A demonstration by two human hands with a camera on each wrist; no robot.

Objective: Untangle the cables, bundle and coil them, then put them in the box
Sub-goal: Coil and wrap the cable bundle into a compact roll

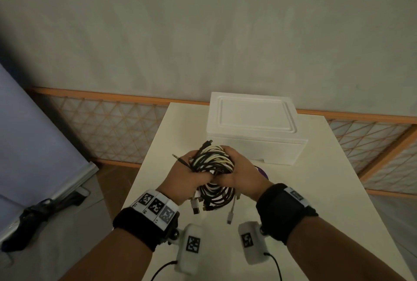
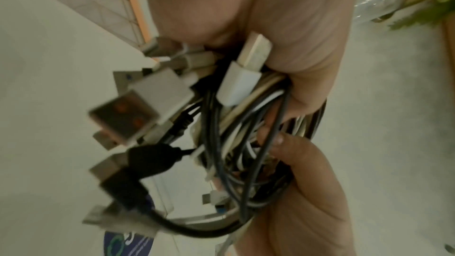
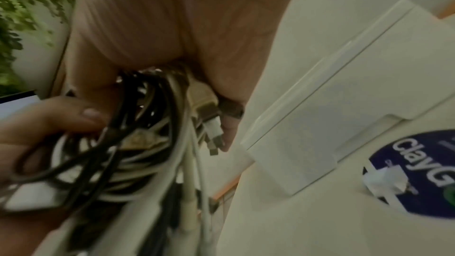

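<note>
1. Confirm your grip. Your left hand [image 1: 180, 179] and right hand [image 1: 237, 172] sit close together, thumbs nearly touching, each with fingers curled round the same coil of cables [image 1: 212, 161]. The coil is held above the table [image 1: 316, 190], near the middle, not resting on it.

2. Check the coil. Black and white cables are wound into one rough ring. The far half of the ring shows between your hands; the near half hangs below them.

3. Secure the loose ends. Several plugs, among them a white plug [image 1: 230, 215], dangle from the near side of the coil, and a thin jack plug [image 1: 178, 159] sticks out to the left past your left hand. These are likely to snag, so tuck them into the ring.

4. Keep one hand clamped on the ring while the other tidies. Letting go with both hands would probably let the loops spring apart.

5. Locate the box [image 1: 255, 129]. It stands on the table just beyond your hands, to the far right, with its lid on. Judged from this, the lid must come off before the coil goes in.

6. Note the purple-labelled item [image 3: 423, 174] lying on the table beside the box, near your right hand. Avoid dragging plugs across it.
</note>
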